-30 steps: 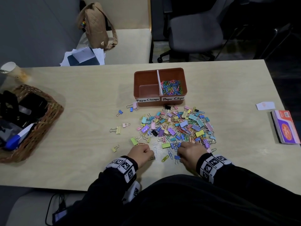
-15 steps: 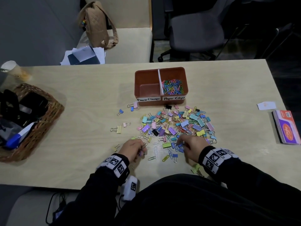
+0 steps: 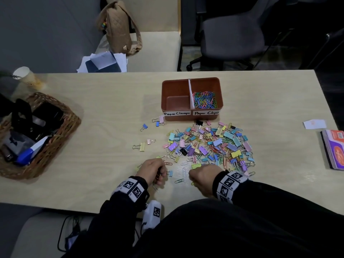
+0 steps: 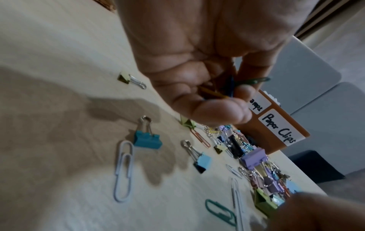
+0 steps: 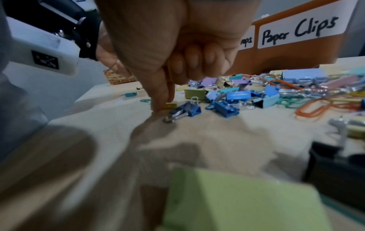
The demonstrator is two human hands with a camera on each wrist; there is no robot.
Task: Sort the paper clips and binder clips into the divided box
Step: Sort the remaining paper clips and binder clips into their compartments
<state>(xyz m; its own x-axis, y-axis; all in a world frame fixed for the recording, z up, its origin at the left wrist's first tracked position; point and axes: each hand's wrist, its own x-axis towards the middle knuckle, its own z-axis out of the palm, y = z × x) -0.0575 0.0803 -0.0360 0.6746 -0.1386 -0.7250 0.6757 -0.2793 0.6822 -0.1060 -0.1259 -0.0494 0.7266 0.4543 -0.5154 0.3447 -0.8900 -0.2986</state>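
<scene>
Paper clips (image 4: 227,89) sit bunched in my left hand (image 4: 197,62), fingers curled round them, while my right hand (image 5: 173,51), forefinger pressed to the table (image 5: 207,125), other fingers curled, gathers more; next, I judge, carry them to the box (image 3: 191,97).

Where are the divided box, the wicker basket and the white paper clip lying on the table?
divided box (image 3: 191,117), head view, front wall.
wicker basket (image 3: 61,127), head view, right rim.
white paper clip (image 4: 123,171), left wrist view, middle of its loops.
</scene>
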